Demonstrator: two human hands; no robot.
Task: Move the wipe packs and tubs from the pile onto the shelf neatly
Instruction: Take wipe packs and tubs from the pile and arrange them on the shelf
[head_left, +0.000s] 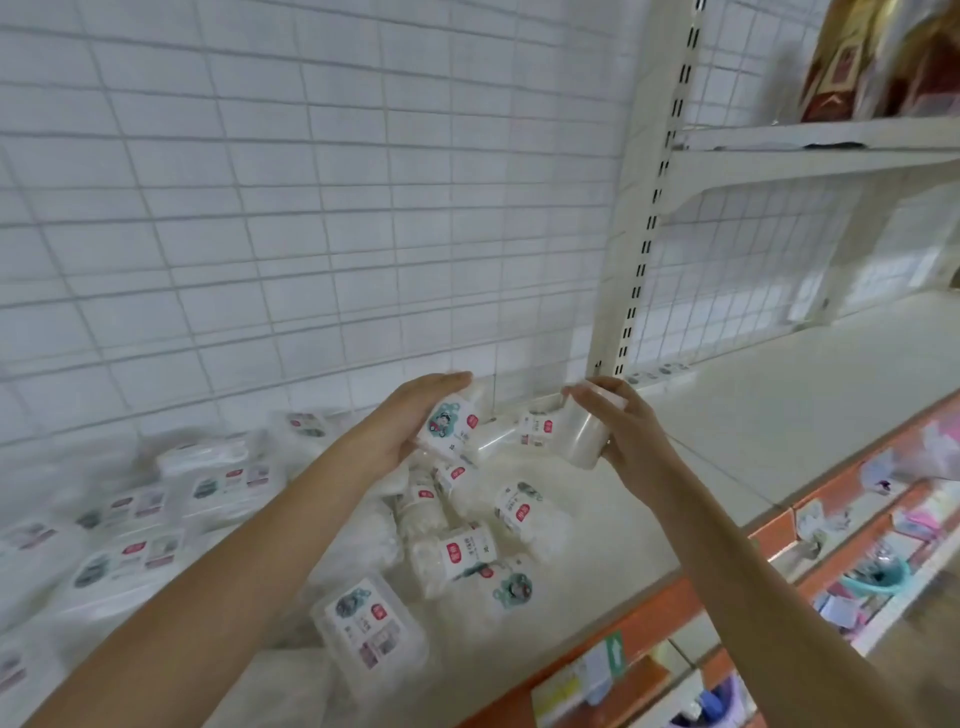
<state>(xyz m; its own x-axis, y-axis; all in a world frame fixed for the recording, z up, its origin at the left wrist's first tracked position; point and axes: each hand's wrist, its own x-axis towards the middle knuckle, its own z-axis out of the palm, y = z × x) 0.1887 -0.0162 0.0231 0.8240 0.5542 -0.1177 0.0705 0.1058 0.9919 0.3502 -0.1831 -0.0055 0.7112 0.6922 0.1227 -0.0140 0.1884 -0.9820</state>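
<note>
A white wire-grid back panel (311, 208) is rising behind a pale shelf (753, 415) with an orange front edge, and the shelf is lying bare to the right of a slotted upright (649, 208). On its left part a loose pile is sitting: flat wipe packs (130, 561) are spreading toward the left, while small tubs (462, 556) are lying tumbled on their sides near the middle. The left hand (410, 421) is curling its fingers round a labelled tub (448, 426), holding it just above the heap. The right hand (623, 431) is clamping a clear tub (584, 431) between thumb and fingers, tilted, near the upright. Both are being carried at once, probably to save trips. Judging by the bare stretch to the right, that is likely where they are heading, to be stood upright in a row. Most of the pile is waiting untouched
</note>
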